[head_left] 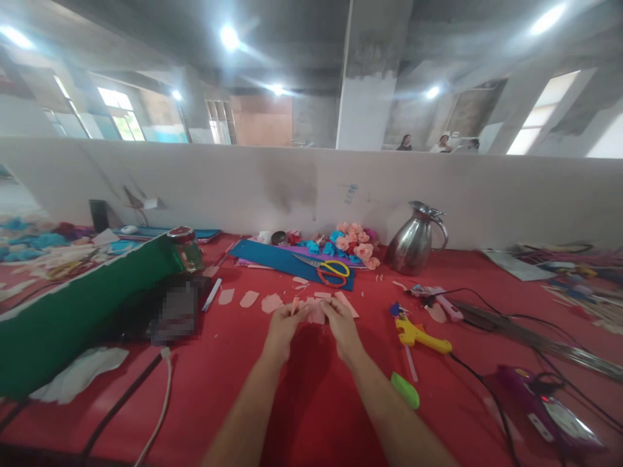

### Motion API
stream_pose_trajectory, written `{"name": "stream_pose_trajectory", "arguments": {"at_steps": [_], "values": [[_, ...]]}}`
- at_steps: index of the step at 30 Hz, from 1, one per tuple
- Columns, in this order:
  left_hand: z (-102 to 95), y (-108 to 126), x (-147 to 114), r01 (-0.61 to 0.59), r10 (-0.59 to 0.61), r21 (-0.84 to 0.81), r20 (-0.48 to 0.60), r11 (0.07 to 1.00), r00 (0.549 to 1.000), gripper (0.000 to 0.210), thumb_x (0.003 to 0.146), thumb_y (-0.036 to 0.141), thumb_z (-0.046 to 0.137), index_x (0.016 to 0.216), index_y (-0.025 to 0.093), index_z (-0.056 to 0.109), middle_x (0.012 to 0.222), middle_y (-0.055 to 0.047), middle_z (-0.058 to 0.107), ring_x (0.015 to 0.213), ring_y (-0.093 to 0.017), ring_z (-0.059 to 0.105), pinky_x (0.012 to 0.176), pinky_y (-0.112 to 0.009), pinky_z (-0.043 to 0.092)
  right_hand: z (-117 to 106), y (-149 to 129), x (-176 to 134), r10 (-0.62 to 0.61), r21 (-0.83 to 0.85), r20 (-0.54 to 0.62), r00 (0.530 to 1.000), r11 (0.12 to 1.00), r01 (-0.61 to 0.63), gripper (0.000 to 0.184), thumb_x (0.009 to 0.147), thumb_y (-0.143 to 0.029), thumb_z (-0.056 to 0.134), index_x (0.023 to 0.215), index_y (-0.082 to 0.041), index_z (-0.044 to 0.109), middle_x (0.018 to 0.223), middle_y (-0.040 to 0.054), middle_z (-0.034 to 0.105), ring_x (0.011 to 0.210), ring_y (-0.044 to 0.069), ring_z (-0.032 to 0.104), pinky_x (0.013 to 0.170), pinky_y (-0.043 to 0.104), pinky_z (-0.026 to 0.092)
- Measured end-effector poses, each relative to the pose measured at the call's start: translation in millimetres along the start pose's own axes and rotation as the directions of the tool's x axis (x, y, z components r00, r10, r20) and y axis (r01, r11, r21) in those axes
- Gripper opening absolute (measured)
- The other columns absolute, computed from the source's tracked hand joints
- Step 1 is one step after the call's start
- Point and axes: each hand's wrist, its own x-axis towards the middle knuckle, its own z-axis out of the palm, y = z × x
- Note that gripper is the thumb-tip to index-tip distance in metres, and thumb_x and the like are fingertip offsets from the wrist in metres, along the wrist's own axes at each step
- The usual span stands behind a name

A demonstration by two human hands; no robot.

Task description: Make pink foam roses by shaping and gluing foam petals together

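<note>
At the middle of the red table, my left hand (281, 329) and my right hand (344, 329) pinch a pink paper piece (316, 311) between thumbs and fingers. Another small pink bit stands up by my left fingers. Just left of my hands lie loose, petal-shaped pink pieces (249, 299), resting flat. A pink strip (347, 305) is partly behind my right hand. Beyond my hands, scissors with yellow and red handles (335, 267) lie on a blue sheet (272, 258). Pink paper roses (357, 241) and blue ones are heaped behind it.
A steel jug (413, 241) stands back right. On the right lie a yellow glue gun (423, 337), a green piece (405, 390), a purple device (549, 408) and cables. Leftward are a glass jar (185, 250), a white-handled cutter (212, 294) and a green divider (87, 311).
</note>
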Motion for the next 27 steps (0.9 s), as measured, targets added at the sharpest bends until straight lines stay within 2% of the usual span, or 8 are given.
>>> {"name": "stream_pose_trajectory", "arguments": {"at_steps": [4, 10, 15, 19, 21, 23, 25, 27], "values": [[-7.2, -3, 8, 0.008, -0.008, -0.008, 0.046, 1.0, 0.999, 0.03, 0.053, 0.036, 0.077, 0.052, 0.015, 0.055, 0.037, 0.008, 0.037, 0.035, -0.005, 0.03, 0.04, -0.021, 0.023, -3, 8, 4, -0.032, -0.068, -0.001, 0.999, 0.997, 0.032, 0.027, 0.072, -0.043, 0.056, 0.065, -0.017, 0.057, 0.058, -0.0028, 0.052, 0.056, 0.012, 0.046, 0.054, 0.024, 0.036], [-15.7, -8, 11, 0.068, -0.068, -0.008, 0.032, 0.998, 0.997, 0.038, 0.054, 0.041, 0.077, 0.052, 0.016, 0.048, 0.039, 0.011, 0.028, 0.037, -0.003, 0.019, 0.04, -0.021, 0.011, -3, 6, 4, -0.074, -0.104, -0.036, 0.997, 0.992, 0.069, 0.031, 0.075, -0.044, 0.055, 0.087, -0.017, 0.065, 0.076, 0.0026, 0.063, 0.069, 0.015, 0.054, 0.061, 0.025, 0.042], [-19.6, -10, 12, 0.059, -0.059, -0.027, -0.015, 0.998, 0.998, 0.04, 0.053, 0.043, 0.076, 0.052, 0.018, 0.045, 0.04, 0.011, 0.024, 0.037, -0.003, 0.017, 0.04, -0.021, 0.01, 4, 7, -1, -0.078, -0.063, 0.049, 0.996, 0.995, 0.08, 0.034, 0.07, -0.041, 0.064, 0.094, -0.017, 0.061, 0.084, 0.0036, 0.065, 0.077, 0.017, 0.059, 0.07, 0.028, 0.047], [-21.9, -7, 11, 0.079, -0.087, -0.083, -0.094, 0.993, 0.992, 0.036, 0.049, 0.038, 0.077, 0.055, 0.017, 0.048, 0.039, 0.012, 0.027, 0.037, -0.003, 0.018, 0.04, -0.02, 0.011, -11, 11, 17, -0.129, -0.234, -0.114, 0.985, 0.967, 0.099, 0.029, 0.079, -0.039, 0.053, 0.096, -0.016, 0.06, 0.087, 0.0058, 0.066, 0.079, 0.017, 0.061, 0.068, 0.028, 0.048], [-23.7, -6, 11, 0.065, -0.078, -0.103, -0.127, 0.993, 0.989, 0.033, 0.048, 0.035, 0.077, 0.06, 0.016, 0.053, 0.041, 0.012, 0.03, 0.038, -0.003, 0.019, 0.04, -0.02, 0.012, -22, 11, 39, -0.189, -0.494, -0.161, 0.969, 0.865, 0.087, 0.025, 0.082, -0.031, 0.045, 0.097, -0.015, 0.06, 0.089, 0.0067, 0.067, 0.079, 0.017, 0.063, 0.069, 0.028, 0.049], [-25.8, -6, 10, 0.037, -0.052, -0.099, -0.151, 0.994, 0.987, 0.032, 0.05, 0.034, 0.076, 0.067, 0.015, 0.058, 0.042, 0.011, 0.034, 0.038, -0.003, 0.02, 0.041, -0.019, 0.013, -31, 10, 66, -0.228, -0.798, -0.043, 0.973, 0.594, 0.104, 0.027, 0.081, -0.018, 0.041, 0.1, -0.015, 0.06, 0.096, 0.0084, 0.067, 0.085, 0.017, 0.063, 0.074, 0.027, 0.048], [-27.8, -6, 10, 0.012, -0.025, -0.081, -0.151, 0.997, 0.988, 0.034, 0.053, 0.035, 0.075, 0.075, 0.014, 0.063, 0.044, 0.01, 0.039, 0.038, -0.003, 0.022, 0.041, -0.019, 0.016, -34, 9, 93, -0.222, -0.886, 0.035, 0.974, 0.444, 0.133, 0.031, 0.077, -0.009, 0.043, 0.101, -0.013, 0.062, 0.103, 0.0117, 0.065, 0.094, 0.019, 0.061, 0.08, 0.028, 0.045], [-29.6, -6, 11, 0.004, -0.014, -0.069, -0.145, 0.998, 0.989, 0.038, 0.055, 0.037, 0.075, 0.084, 0.014, 0.066, 0.048, 0.008, 0.044, 0.039, -0.004, 0.027, 0.042, -0.019, 0.02, -33, 8, 116, -0.206, -0.919, 0.094, 0.974, 0.359, 0.165, 0.035, 0.071, -0.003, 0.047, 0.102, -0.012, 0.062, 0.107, 0.0147, 0.063, 0.101, 0.022, 0.058, 0.084, 0.029, 0.042]]}}
